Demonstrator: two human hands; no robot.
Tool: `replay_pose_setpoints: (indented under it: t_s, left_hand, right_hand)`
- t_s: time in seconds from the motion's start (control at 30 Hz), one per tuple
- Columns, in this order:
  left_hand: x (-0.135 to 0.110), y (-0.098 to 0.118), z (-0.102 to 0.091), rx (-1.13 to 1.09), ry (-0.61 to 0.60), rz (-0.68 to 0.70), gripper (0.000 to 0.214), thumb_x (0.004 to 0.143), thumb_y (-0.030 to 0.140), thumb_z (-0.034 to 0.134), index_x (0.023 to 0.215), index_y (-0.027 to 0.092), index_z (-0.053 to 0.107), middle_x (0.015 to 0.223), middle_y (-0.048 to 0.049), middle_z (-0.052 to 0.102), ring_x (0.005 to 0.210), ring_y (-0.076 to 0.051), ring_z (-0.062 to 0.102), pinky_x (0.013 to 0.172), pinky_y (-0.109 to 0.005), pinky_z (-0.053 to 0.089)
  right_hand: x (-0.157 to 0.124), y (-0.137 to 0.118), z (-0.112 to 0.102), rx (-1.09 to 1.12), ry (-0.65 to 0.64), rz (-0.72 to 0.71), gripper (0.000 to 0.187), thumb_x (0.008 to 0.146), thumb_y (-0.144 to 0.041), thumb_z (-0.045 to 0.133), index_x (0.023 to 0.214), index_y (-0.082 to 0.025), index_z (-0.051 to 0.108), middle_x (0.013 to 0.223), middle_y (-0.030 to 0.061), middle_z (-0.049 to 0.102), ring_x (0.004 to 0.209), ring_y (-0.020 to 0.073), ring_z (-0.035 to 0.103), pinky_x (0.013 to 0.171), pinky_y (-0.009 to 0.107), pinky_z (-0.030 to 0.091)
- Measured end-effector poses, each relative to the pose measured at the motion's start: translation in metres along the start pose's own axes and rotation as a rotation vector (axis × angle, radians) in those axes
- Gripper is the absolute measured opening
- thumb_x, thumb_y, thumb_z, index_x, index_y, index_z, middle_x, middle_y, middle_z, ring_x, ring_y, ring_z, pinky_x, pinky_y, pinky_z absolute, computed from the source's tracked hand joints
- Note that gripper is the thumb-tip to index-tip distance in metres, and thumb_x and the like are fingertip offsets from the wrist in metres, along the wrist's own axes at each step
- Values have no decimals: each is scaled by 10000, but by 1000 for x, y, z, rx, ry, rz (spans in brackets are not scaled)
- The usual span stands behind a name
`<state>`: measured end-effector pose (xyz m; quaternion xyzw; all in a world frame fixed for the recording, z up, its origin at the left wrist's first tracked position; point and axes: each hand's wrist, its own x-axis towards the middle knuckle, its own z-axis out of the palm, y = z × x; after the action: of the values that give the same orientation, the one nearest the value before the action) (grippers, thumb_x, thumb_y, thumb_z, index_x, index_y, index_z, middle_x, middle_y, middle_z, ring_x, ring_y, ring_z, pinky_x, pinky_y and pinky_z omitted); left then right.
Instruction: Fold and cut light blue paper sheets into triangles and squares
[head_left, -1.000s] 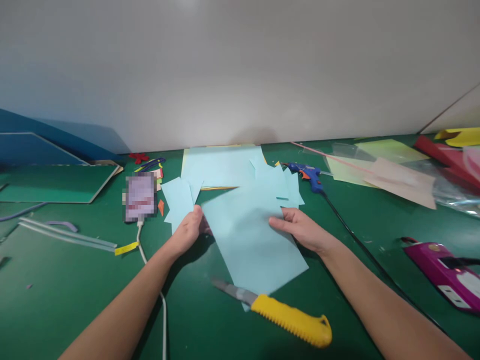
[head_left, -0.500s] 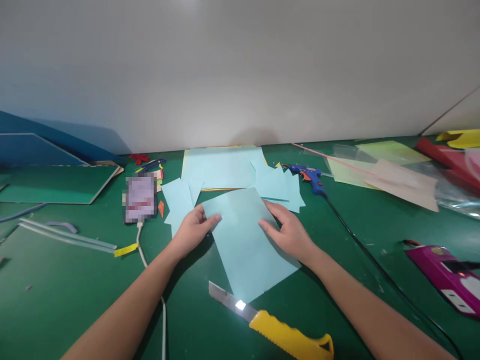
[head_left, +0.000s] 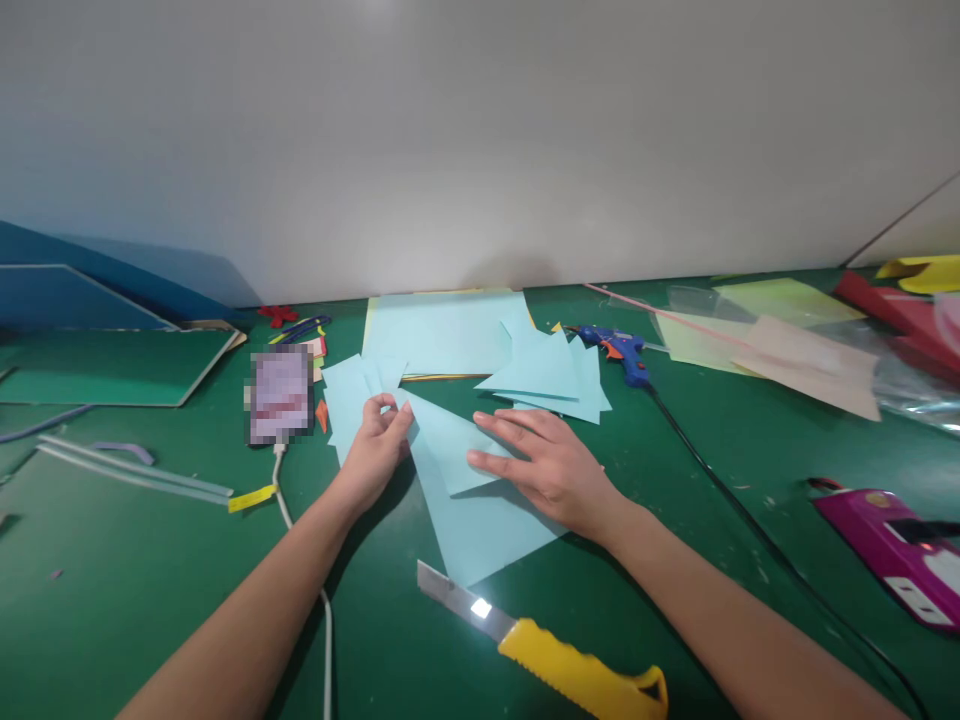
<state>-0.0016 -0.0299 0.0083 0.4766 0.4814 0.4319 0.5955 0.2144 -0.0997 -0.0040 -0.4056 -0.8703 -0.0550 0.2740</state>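
Note:
A light blue sheet of paper lies at an angle on the table in front of me, its far right corner folded over toward me as a triangular flap. My left hand pinches the sheet's upper left corner between thumb and fingers. On the flap rests my right hand, its fingers stretched out and spread across the fold. Just below the sheet is a cutter knife with a yellow handle, its blade bare and pointing left; neither hand touches it.
Blue paper pieces lie beyond my right hand, near a blue glue gun with a black cord. A stack of blue sheets sits against the wall. Left are a phone on a white cable and green boards; right, a magenta power strip.
The sheet's far right corner has been folded down over its surface. My right hand has moved from the sheet's right edge onto the flap; my left hand has shifted slightly left.

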Motion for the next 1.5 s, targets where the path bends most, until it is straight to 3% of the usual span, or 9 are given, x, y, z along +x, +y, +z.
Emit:
replay_pose_setpoints:
  t_s: [0.17,0.37,0.47,0.7,0.93,1.17,1.27,1.37,1.5]
  left_hand:
    - [1,-3,-1,-13,-70,7,469,635,591,705,833,193,556,670,5,629,677,-179,614,561,-261,470]
    - [2,-9,-3,44,-42,31,535,689,729,568,628,202,494,497,37,479,519,-152,517,478,-272,405]
    - [0,-7,-1,135,-41,65,451,699,634,630,665,197,524,479,66,439,465,-121,468,467,-259,377]
    - [1,-1,5,116,-101,56,379,594,329,752,870,182,539,624,62,591,464,-84,502,494,-233,415]
    - [1,-4,2,82,-68,50,376,578,382,763,807,177,547,642,52,593,541,-94,548,556,-227,440]
    - [0,1,4,55,-39,49,369,544,386,791,754,171,578,665,49,562,582,-88,520,581,-222,436]
    - [1,0,3,52,-45,80,369,528,333,800,754,173,556,628,62,545,557,-75,495,556,-202,408]
    - [2,-2,2,41,-41,107,353,535,314,794,743,170,549,615,68,532,546,-65,480,548,-191,401]
    - [1,-1,2,57,-55,136,301,555,290,780,715,174,553,612,65,525,531,-63,474,526,-192,401]
  right_hand:
    - [3,-7,4,-44,-18,-8,372,920,-136,445,1221,-280,607,1403,53,497,1223,266,475,956,464,446]
    - [6,-11,6,-26,-13,59,357,930,-158,428,1226,-253,605,1411,79,482,1232,270,471,949,483,462]
    - [5,-7,5,-15,46,82,345,949,-181,397,1221,-211,607,1371,104,523,1192,251,513,945,463,476]
    - [4,-4,3,-49,120,102,355,952,-178,392,1250,-203,583,1325,98,567,1153,231,546,930,439,487]
    - [8,-11,4,-107,43,-85,323,966,-174,385,1158,-206,642,1306,70,590,1158,230,532,919,397,463]
    - [5,-9,6,33,-33,-78,317,974,-241,394,1181,-217,633,1366,89,533,1224,252,478,968,438,422]
    - [3,-9,5,308,-78,48,408,946,-448,432,1259,-230,579,1446,101,434,1308,274,390,1044,491,350]
    - [4,-4,4,789,-63,359,570,900,-610,394,1360,-281,466,1485,84,372,1304,265,406,1048,485,355]
    - [11,4,3,1389,-92,792,663,853,-645,441,1364,-222,453,1269,125,585,1060,231,598,887,377,484]
